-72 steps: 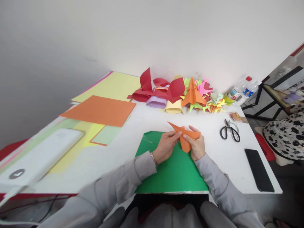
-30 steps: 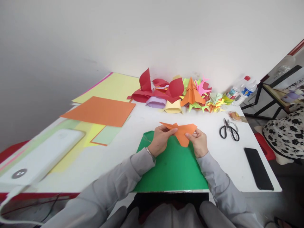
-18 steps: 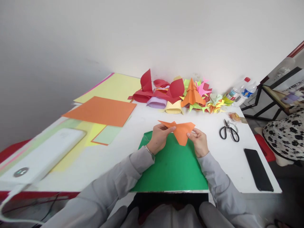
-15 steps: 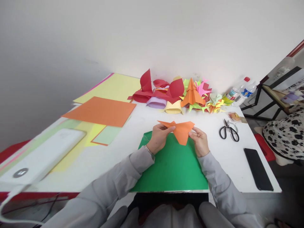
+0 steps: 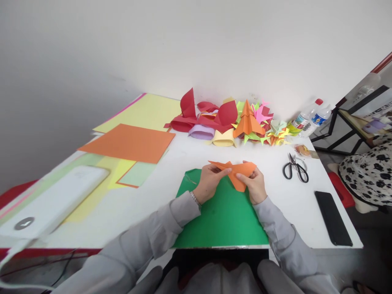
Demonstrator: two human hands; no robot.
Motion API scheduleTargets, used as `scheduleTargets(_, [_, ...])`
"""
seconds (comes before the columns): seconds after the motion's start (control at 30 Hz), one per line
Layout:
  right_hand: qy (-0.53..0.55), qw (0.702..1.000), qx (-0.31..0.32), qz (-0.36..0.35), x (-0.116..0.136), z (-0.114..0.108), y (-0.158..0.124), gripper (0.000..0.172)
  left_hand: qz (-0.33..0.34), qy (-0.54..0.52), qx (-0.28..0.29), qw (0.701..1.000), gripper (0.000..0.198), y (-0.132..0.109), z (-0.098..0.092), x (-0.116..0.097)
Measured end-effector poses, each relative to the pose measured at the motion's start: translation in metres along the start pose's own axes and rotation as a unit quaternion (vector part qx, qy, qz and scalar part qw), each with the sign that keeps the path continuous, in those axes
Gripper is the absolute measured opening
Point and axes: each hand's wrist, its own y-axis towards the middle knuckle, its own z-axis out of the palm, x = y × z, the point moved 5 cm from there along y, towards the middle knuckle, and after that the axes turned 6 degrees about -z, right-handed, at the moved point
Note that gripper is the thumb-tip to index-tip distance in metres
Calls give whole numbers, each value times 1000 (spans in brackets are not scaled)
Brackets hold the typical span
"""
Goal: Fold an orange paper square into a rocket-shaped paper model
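Left hand [image 5: 209,183], right hand [image 5: 257,188] pinch orange paper [image 5: 244,168], thumbs [image 5: 225,172] close together.

The left arm [image 5: 153,232] and right arm [image 5: 283,234] reach forward. The left hand [image 5: 210,182] and right hand [image 5: 256,186] are close together, each pinching with thumb on top.

Toward the right on the white bench [image 5: 301,208], black-handled metal scissors [image 5: 293,161], with a flat black rectangular phone [image 5: 333,218] nearer the front edge. Along the pale wall [image 5: 245,49], curled red paper shapes [image 5: 226,114], a flattened lilac paper ring [image 5: 202,132] and a red-capped clear plastic bottle [image 5: 300,121]. At far left, a large orange rectangular paper sheet [image 5: 128,143] and a long white box-shaped device [image 5: 61,198].
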Motion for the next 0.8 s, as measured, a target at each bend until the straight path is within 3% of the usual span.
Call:
scheduleTargets(0.17, [-65,997,-48,-16,-4,-8,2,67,-27,-8,42,999,24,-7,8,8])
scheduleTargets(0.33, [-67,997,-36,-14,-2,-6,1,76,-36,-11,56,998,25,-7,9,12])
scheduleTargets(0.8, [-74,996,-53,0,-6,-9,1,67,-40,2,59,997,26,-9,11,11])
